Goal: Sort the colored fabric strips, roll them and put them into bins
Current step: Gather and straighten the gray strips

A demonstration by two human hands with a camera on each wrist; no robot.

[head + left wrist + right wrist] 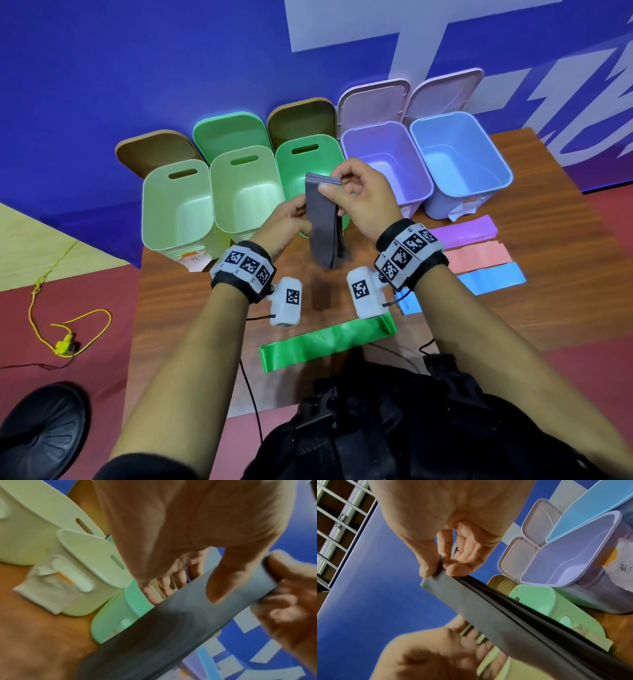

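The person holds a grey fabric strip (323, 219) in the air above the wooden surface (513, 192), in front of the row of bins. The right hand (363, 202) pinches the top end of the strip between the thumb and the curled fingers (458, 568); in the right wrist view the layers of the folded strip are visible at this pinch. The left hand (286, 222) holds the strip lower, at its left edge: the thumb (223, 582) presses on the front face and the other fingers are curled behind it. The strip hangs down from the two hands and its lower end is free, above the surface.

Behind the hands five open bins stand side by side: two pale green bins (178, 205) at the left, a mint green bin (308, 161), a purple bin (387, 164) and a light blue bin (459, 161). Their lids stand up against the blue wall.

At the right on the surface lie three flat strips, one near the other: a purple strip (462, 231), a pink strip (479, 255) and a blue strip (493, 277). A green strip (325, 342) lies flat near the front edge, close to the person's body.

A yellow cord (68, 329) lies on the red floor at the left, and a black shoe (41, 431) is in the lower corner.
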